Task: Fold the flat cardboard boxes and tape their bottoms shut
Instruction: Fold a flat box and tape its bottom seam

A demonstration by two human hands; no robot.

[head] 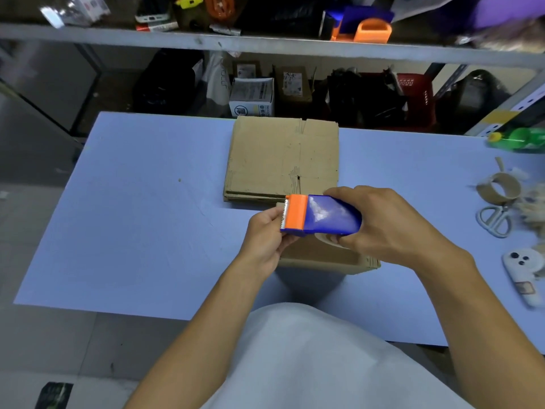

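Observation:
A stack of flat cardboard boxes (283,156) lies at the far middle of the blue table (132,219). Nearer to me stands a folded cardboard box (318,255), mostly hidden behind my hands. My right hand (383,222) grips a blue and orange tape dispenser (321,215) above that box, fingers curled round its body and the tape roll beneath. My left hand (265,234) pinches at the dispenser's orange toothed end, where the tape comes out.
On the table's right side lie an empty tape core (500,187), scissors (494,219), a white device (523,276) and a green bottle (519,138). Shelves with boxes, bags and a red basket stand behind the table. The table's left half is bare.

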